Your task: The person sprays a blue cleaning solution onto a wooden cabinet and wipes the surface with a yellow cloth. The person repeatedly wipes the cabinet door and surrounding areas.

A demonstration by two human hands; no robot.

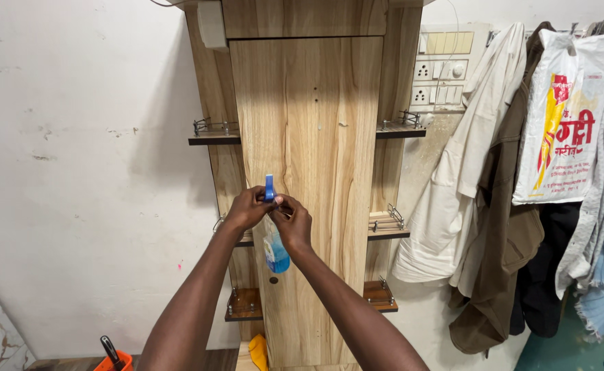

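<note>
In front of the tall wooden cabinet panel [309, 172], both my arms reach out straight from below, meeting at chest height. My left hand [248, 208] wraps round the neck of a blue spray bottle [275, 251], fingers curled closed about it just under the blue trigger head [269, 187]. My right hand [293, 221] is pressed against the same neck from the other side, its fingers bent in close at the trigger; whether they grip or only touch, I cannot tell. The bottle hangs upright between my wrists, its clear blue body dropping below my hands, close before the panel.

Small wooden shelves [214, 137] with metal rails jut from both sides of the cabinet. The wall [75, 172] to the left is white and scuffed. To the right, a switchboard [442, 69] sits on the wall, and beside it hang a cream shirt [453, 178], a brown jacket [504, 227] and a white printed plastic bag [563, 117]. Low at the left, an orange container [118, 361] shows at the picture's edge.
</note>
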